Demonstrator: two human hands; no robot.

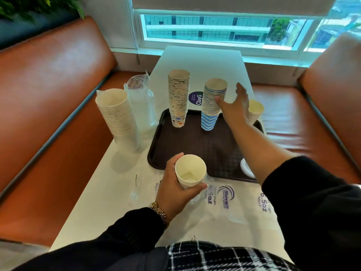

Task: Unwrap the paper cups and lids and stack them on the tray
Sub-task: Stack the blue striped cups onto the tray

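Paper cups stand in several stacks on and around a dark brown tray (195,145) that lies on a white table (101,192). Near the tray's far edge, a tall stack of patterned cups (178,98) stands toward the far left corner and a stack of blue-striped cups (213,104) stands nearer the middle. At the tray's far right corner a short stack of plain white cups (255,112) is partly hidden behind the right hand (235,108), whose fingers are spread and straight, the thumb touching the side of the blue-striped stack; nothing is gripped. The left hand (175,188), at the tray's near edge, curls around a short stack of white cups (190,171), mouth upward, held just above the table. Off the tray, along the table's left edge, a tall white stack (119,116) stands in a clear plastic sleeve, with an empty clear wrapper (141,100) upright just beside it. Printed plastic wrappers (226,198) lie flat along the table's near edge. A white lid (246,169) shows at the tray's near right corner, partly hidden by the right forearm.
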